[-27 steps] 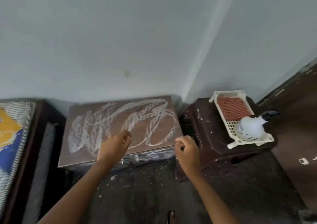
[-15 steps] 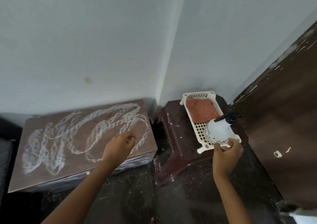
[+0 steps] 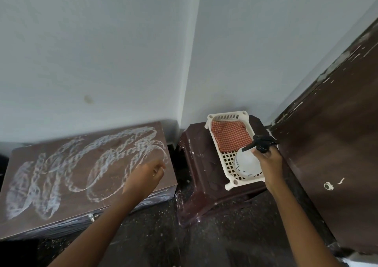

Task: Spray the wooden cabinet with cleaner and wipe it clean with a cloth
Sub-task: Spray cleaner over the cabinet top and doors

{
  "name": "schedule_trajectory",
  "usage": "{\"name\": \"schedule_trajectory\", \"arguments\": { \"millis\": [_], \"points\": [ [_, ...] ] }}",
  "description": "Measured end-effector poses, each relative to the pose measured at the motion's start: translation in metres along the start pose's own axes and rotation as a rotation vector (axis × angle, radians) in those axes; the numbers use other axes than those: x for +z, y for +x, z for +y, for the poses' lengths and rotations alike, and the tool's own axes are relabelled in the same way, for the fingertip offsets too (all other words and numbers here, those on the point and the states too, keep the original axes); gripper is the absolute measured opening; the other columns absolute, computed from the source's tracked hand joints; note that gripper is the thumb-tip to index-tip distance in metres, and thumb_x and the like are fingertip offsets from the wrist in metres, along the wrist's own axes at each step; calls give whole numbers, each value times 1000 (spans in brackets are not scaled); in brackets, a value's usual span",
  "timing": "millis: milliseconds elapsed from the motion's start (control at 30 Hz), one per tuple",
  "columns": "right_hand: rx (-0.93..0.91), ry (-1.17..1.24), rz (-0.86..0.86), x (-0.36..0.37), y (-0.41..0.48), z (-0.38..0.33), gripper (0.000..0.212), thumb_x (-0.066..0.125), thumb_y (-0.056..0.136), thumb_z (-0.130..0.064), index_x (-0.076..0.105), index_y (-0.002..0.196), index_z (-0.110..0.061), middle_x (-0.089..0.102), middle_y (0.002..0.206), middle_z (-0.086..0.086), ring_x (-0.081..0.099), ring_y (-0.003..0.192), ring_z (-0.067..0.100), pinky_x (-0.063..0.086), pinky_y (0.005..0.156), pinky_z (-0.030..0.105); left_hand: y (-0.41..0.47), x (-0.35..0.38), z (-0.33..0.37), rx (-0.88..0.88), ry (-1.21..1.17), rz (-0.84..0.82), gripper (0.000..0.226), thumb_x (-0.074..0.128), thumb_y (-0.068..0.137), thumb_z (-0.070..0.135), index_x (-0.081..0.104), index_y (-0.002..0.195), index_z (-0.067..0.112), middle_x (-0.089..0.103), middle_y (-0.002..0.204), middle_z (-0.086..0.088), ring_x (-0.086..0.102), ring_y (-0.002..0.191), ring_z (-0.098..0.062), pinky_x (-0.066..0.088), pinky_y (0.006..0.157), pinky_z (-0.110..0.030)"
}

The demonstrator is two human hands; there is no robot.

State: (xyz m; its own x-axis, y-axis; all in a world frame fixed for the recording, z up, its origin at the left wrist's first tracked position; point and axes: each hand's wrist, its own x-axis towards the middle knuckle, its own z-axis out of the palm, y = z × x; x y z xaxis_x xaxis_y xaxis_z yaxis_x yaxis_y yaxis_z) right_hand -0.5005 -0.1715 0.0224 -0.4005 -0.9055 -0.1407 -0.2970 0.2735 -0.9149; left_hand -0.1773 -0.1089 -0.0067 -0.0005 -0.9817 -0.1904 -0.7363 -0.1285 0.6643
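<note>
The low wooden cabinet [image 3: 114,168] at the left has a brown top covered in white scribbled marks. My left hand [image 3: 146,177] hovers over its right front corner, fingers loosely curled, holding nothing. A white spray bottle [image 3: 244,162] with a black trigger head stands in a cream plastic basket [image 3: 210,121] on a dark brown stool [image 3: 196,164]. My right hand [image 3: 268,161] is wrapped around the bottle's neck just under the trigger. A red checked cloth [image 3: 230,136] lies folded in the far half of the basket.
Pale walls meet in a corner behind the stool. A dark brown door [image 3: 335,148] with chipped paint stands at the right, close to my right arm. The floor [image 3: 155,238] below is dark and speckled with white bits.
My right hand moved from the cabinet's front edge to the basket and closed around the spray bottle. The view swung right. My left hand stayed over the cabinet's right corner.
</note>
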Motion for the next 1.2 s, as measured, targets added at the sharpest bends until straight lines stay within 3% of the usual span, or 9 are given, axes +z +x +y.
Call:
{"name": "schedule_trajectory", "arguments": {
  "millis": [67, 267, 400, 600, 700, 767, 933, 1100, 1200],
  "points": [
    [-20, -30, -11, -4, 8, 1, 30, 65, 83, -3, 59, 112, -1, 63, 107, 10, 58, 104, 21, 41, 74, 14, 1, 3, 2, -6, -5, -2, 17, 51, 91, 17, 66, 101, 20, 69, 91, 3, 63, 83, -15, 50, 71, -30],
    [-60, -16, 45, -10, 6, -11, 31, 67, 82, -6, 61, 111, 1, 64, 110, 15, 60, 96, 17, 43, 72, 12, 2, 5, 9, 29, -12, -11, 19, 50, 92, 18, 64, 104, 22, 65, 92, 10, 58, 79, -7, 43, 63, -20],
    [-189, 14, 22, -11, -2, -48, 29, 69, 81, -8, 62, 108, -8, 64, 100, 2, 59, 74, -17, 42, 64, -2, 3, -2, 29, 55, -103, 23, 18, 51, 93, 19, 62, 103, 28, 63, 93, 15, 57, 79, -1, 49, 70, -23],
    [-344, -83, 32, 11, -29, -101, 14, 77, 72, -25, 64, 77, -25, 66, 78, -6, 63, 77, 12, 51, 76, 35, -8, -4, 86, 198, -303, -62, 44, 60, 88, 26, 47, 129, 33, 49, 127, 18, 48, 110, 3, 41, 98, -22],
    [-415, -101, 28, 34, -54, -112, 28, 79, 70, -28, 66, 89, -12, 64, 81, -7, 60, 75, 4, 47, 73, 17, -12, 12, 111, 300, -368, -143, 78, 71, 77, 37, 26, 141, 34, 30, 144, 16, 32, 127, 0, 28, 107, -24],
    [-461, -63, 85, 49, -70, -115, 26, 81, 67, -26, 61, 84, -18, 57, 74, -18, 53, 72, -10, 39, 67, 3, -10, 23, 117, 349, -366, -83, 91, 74, 70, 46, 20, 142, 33, 25, 145, 14, 31, 128, -2, 32, 107, -26],
    [-451, 34, 80, 75, -92, -104, 43, 82, 67, -17, 45, 69, -40, 51, 66, -24, 55, 66, -15, 38, 65, 1, -12, 36, 106, 286, -424, 57, 93, 71, 59, 56, 26, 138, 38, 32, 138, 17, 36, 122, 3, 43, 98, -25],
    [-263, 193, -214, 86, -94, -91, 36, 75, 75, -15, 49, 94, -32, 57, 84, -14, 56, 75, -16, 38, 66, -3, -27, 36, 87, 238, -424, 77, 85, 73, 55, 61, 37, 129, 39, 42, 128, 19, 44, 113, 6, 46, 89, -21],
    [-93, 309, -397, 99, -92, -80, 51, 74, 72, -23, 55, 119, -14, 68, 106, 1, 65, 96, 8, 52, 82, 18, -37, 30, 70, 143, -447, 3, 81, 73, 51, 62, 34, 121, 48, 44, 123, 21, 44, 106, 9, 46, 83, -19]
  ]
}}
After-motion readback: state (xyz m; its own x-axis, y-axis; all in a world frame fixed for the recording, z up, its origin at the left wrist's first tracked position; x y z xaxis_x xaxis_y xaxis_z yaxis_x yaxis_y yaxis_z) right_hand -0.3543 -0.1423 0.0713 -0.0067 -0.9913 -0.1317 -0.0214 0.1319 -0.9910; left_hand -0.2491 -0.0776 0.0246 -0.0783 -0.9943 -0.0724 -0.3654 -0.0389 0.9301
